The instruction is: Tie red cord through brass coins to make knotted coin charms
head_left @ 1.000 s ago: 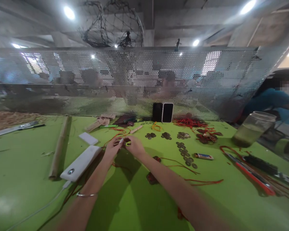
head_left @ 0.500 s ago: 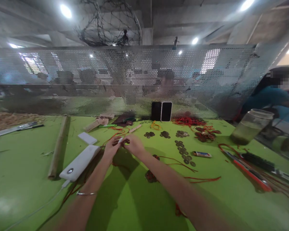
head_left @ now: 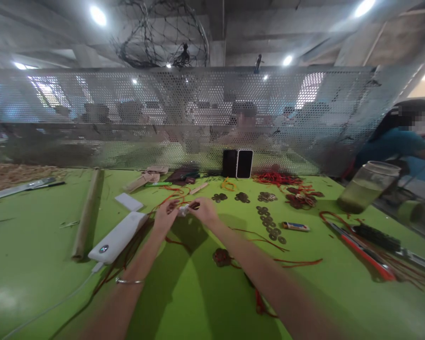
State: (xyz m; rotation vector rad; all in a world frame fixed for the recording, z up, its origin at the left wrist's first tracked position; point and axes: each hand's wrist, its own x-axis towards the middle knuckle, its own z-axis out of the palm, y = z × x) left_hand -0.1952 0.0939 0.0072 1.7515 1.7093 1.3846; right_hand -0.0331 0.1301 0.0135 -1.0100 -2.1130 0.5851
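Observation:
Between my two hands, a small crumpled white thing [head_left: 183,210] shows just above the green table; its kind is too blurred to tell. My left hand [head_left: 165,216], with a bracelet on the wrist, pinches its left side. On the right side, the fingers of my right hand [head_left: 205,211] are curled closed on it. A red cord [head_left: 179,240] runs along the table below my hands. Under my right forearm lies a bundle of coins tied with red cord [head_left: 221,257]. Clusters of old coins [head_left: 267,219] lie right of my right hand.
A white power bank [head_left: 116,237] with a cable and a bamboo-like tube [head_left: 87,217] lie at left. Two phones [head_left: 244,164] lean on the perforated screen [head_left: 184,118]. A lighter [head_left: 295,226], a red cutter [head_left: 368,257] and a jar [head_left: 368,186] are at right, with a person beyond.
My hands have moved slightly apart, and more of the white thing shows between them, now crumpled. My right forearm has shifted a little to the right.

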